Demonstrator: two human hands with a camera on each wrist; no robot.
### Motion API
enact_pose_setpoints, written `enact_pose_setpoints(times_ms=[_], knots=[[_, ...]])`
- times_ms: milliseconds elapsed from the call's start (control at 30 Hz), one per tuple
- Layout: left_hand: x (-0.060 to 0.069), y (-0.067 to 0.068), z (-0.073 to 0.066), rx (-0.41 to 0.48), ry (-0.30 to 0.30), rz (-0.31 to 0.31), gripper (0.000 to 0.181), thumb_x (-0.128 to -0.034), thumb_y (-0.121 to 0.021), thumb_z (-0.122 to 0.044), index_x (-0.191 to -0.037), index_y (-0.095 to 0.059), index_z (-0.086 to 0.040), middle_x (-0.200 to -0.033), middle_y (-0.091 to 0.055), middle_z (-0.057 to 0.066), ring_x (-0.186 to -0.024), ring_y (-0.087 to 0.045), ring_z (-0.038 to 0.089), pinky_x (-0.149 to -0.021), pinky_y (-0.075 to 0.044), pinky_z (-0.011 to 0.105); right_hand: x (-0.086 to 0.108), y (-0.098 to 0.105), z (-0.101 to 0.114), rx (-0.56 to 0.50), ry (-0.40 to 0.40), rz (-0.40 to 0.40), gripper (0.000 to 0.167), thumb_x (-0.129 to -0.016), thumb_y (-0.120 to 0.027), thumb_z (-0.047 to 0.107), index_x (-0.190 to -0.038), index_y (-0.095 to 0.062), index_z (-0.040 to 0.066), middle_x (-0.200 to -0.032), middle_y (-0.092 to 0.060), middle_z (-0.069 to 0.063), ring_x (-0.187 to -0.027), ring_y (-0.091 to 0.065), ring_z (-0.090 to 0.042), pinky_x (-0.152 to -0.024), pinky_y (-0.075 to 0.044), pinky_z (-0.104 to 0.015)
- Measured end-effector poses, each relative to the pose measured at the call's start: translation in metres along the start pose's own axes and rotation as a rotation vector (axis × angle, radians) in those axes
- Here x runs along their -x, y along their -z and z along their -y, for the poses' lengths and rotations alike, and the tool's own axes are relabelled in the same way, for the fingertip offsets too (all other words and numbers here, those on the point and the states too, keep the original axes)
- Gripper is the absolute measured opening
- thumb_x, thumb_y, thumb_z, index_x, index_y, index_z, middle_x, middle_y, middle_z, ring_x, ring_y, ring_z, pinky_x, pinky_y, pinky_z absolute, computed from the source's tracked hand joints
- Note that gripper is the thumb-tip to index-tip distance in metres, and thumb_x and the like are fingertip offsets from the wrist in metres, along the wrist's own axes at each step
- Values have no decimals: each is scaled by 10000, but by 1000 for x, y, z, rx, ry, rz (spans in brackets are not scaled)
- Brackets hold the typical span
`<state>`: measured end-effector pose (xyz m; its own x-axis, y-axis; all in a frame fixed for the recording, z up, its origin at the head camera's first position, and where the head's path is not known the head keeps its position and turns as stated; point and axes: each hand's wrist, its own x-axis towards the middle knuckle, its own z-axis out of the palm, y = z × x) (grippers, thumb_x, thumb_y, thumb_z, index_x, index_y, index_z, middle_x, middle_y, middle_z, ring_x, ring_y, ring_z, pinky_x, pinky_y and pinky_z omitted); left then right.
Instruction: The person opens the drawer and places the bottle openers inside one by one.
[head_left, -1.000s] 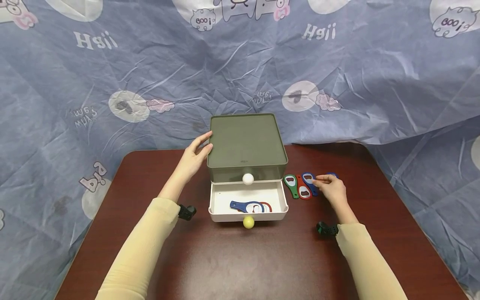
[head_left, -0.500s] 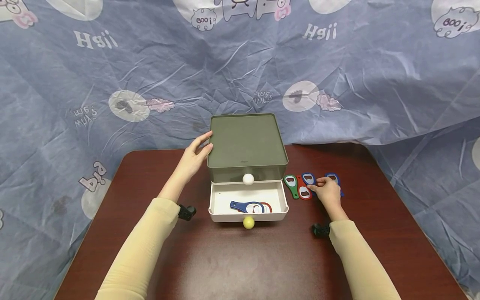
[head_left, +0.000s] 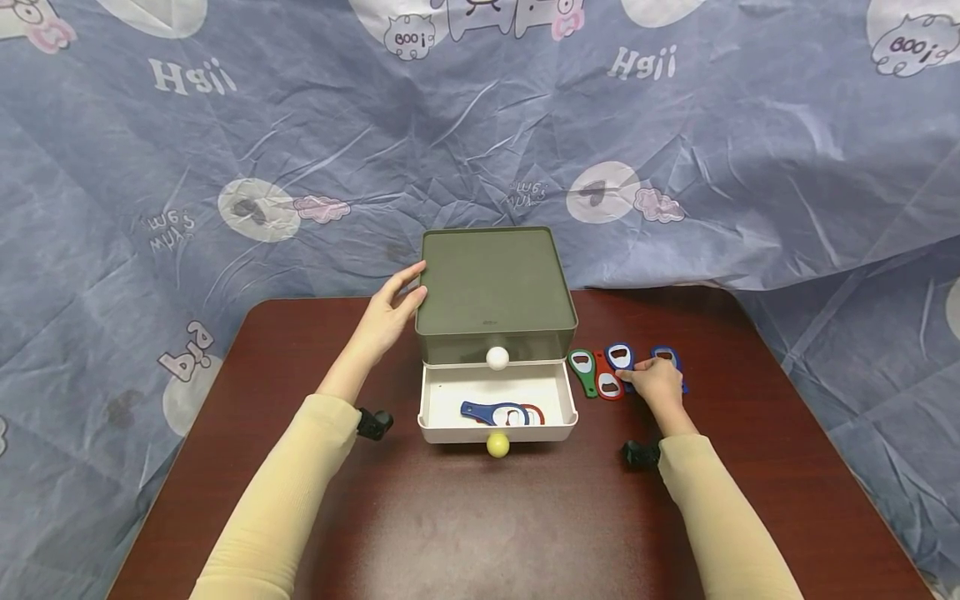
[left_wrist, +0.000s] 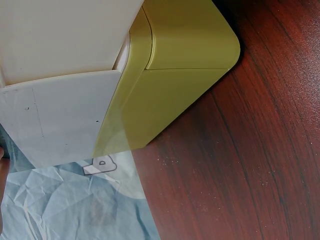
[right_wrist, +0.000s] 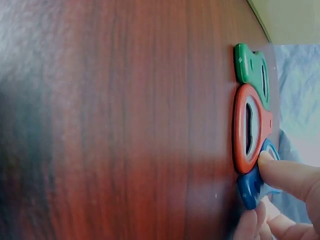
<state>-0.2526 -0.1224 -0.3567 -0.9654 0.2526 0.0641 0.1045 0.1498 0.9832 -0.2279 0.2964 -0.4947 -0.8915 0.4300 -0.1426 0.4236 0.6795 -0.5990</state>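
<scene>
My left hand (head_left: 381,321) rests with extended fingers on the left edge of a dark green drawer box (head_left: 495,279). At the right of the box, my right hand (head_left: 658,390) pinches a blue bottle opener (head_left: 619,357) lying on the table. In the right wrist view the thumb and fingers lie on either side of its blue handle (right_wrist: 249,189). Beside it lie a red bottle opener (head_left: 609,387) and a green bottle opener (head_left: 582,367). Another blue bottle opener (head_left: 665,353) is partly hidden behind the right hand.
The box's lower white drawer (head_left: 457,385) is pulled out, with a yellow knob (head_left: 498,444). Inside lie a blue bottle opener (head_left: 483,412) and a partly covered red one (head_left: 537,412). The upper drawer has a white knob (head_left: 497,358). A cloth backdrop (head_left: 480,125) hangs behind the table (head_left: 480,517).
My right hand has moved left and slightly nearer, uncovering more of the rightmost blue bottle opener, and its thumb and fingers have closed round the other blue one. My left hand stays put.
</scene>
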Motion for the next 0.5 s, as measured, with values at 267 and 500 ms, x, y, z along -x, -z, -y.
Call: enact_pose_setpoints(times_ms=[267,500], knots=[[-12,3,19,20,-8,-7,506,-1040,-507,-202,-1528,-375,-179,-1613,-282,63,-1439,-376,284,-1137,-390,463,4,10,-2,-18,28,103,421,-873,-745,330,-1020,-683,-60,-924,-680,-166,-860,-567,-290,-650,-451,-326],[-17,4,31,19,-38,-37,487,-1029,-535,-250,-1502,-425,-226,-1588,-341,39,-1402,-438,249,-1114,-421,439,19,35,10,-108,72,205,507,-903,-711,369,-1158,-620,-59,-863,-680,-35,-744,-605,-105,-649,-465,-254]])
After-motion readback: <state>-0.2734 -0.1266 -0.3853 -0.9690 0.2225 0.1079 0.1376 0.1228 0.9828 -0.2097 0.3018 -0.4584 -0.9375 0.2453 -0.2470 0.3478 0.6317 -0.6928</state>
